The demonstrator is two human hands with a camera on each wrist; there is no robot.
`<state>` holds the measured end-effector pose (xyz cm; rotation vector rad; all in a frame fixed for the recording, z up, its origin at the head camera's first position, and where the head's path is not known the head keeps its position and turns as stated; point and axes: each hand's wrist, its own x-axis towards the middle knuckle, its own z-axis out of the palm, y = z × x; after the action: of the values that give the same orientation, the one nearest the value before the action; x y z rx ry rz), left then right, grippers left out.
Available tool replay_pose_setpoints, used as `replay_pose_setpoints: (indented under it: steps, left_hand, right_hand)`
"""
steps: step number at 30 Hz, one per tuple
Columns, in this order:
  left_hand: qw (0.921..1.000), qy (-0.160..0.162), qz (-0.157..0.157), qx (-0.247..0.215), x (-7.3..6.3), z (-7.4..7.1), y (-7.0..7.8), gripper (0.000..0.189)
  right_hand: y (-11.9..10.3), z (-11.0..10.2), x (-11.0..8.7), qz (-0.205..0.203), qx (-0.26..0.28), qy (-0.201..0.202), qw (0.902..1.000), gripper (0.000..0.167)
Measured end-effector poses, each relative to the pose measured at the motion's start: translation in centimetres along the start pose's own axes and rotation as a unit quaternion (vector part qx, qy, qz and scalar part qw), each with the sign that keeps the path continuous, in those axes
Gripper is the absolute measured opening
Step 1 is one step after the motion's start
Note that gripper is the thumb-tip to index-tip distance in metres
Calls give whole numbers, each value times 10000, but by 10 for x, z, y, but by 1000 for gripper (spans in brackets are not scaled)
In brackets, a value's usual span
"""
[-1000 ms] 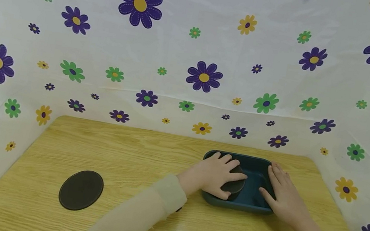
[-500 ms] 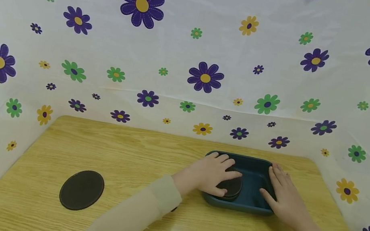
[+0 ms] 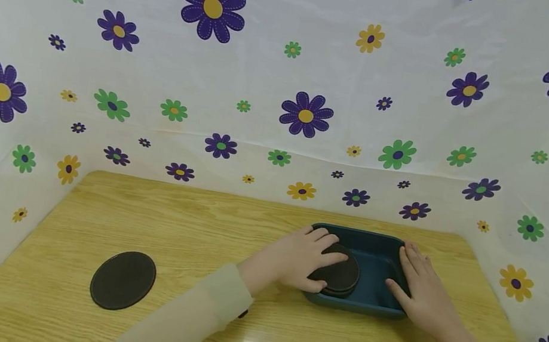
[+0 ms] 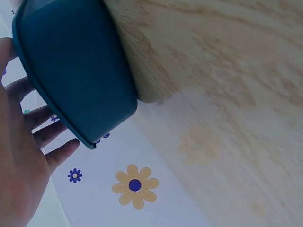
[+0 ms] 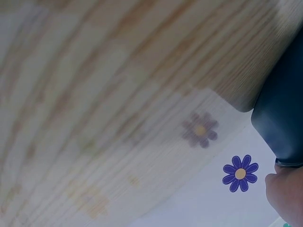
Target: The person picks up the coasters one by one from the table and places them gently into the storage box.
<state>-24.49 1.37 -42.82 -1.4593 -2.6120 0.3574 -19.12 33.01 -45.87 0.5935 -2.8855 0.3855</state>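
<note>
In the head view a dark teal rectangular tub (image 3: 378, 273) stands toward the right of the table. Black round coasters (image 3: 344, 270) lie stacked at its left end; how many, I cannot tell. My left hand (image 3: 304, 259) hovers over the left rim with fingers spread, partly hiding the stack, and the left wrist view shows the fingers (image 4: 64, 153) loose beside the rim. At the opposite end my right hand (image 3: 425, 296) rests on the right rim, fingers fairly straight, thumb reaching inside. Only a bit of that hand (image 5: 286, 194) shows in the right wrist view.
Another black round coaster (image 3: 123, 280) lies flat at the left of the wooden table (image 3: 199, 231). A white cloth (image 3: 248, 70) with printed flowers walls the table at the back and both sides.
My left hand has drawn left, off the stacked coasters toward the tub's left rim, so more of the stack shows. My right hand has stayed on the right rim.
</note>
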Motion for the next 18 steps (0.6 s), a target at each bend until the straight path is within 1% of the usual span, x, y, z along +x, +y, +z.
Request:
replay_pose_setpoints:
  steps: [10, 13, 18]
  left_hand:
    - [9997, 199, 26, -143, -17, -8, 0, 67]
    - [9995, 199, -13, -255, -25, -9, -1, 67]
    - [9993, 187, -130, -313, -41, -11, -3, 69]
  right_hand:
    - [1, -1, 0, 89, 17, -93, 9999, 79]
    - [1, -2, 0, 101, 15, -111, 9999, 79]
    - [1, -2, 0, 77, 35, -86, 9999, 79]
